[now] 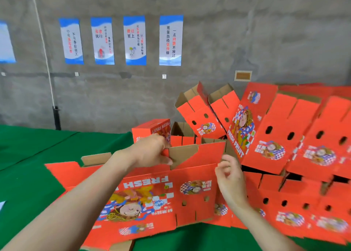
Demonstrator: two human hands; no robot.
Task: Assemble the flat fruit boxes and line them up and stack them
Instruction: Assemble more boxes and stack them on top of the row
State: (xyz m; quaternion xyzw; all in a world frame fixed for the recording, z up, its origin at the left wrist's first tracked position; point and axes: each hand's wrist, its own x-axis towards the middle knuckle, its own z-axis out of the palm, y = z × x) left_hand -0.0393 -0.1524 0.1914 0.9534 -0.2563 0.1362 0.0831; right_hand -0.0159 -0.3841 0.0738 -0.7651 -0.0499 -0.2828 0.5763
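- Two hands were on the job. My left hand (152,152) gripped a brown flap (182,152) at the top of the box (152,203), thumb on the near side and fingers curled over the far side.
- My right hand (230,176) was up at the box's top edge, just right of that flap, fingers loosely curled. It was too blurry to tell if it pinched the edge or only brushed it.
- That box sat half opened on the green table (28,165) right in front of me. Its printed side faced me upside down, with "FRESH" and a cartoon face on it, and another flap stuck out on the left.
- On the right was a pile (284,136) of red boxes leaning at all angles, some showing brown insides. Flatter ones lay underneath, right up against my box's right end.
- One closed box (151,129) stood upright just behind my left hand.
- Behind it all, the grey wall (266,32) had a row of blue-and-white posters (171,39) and a white rope (42,41) running down the left side.
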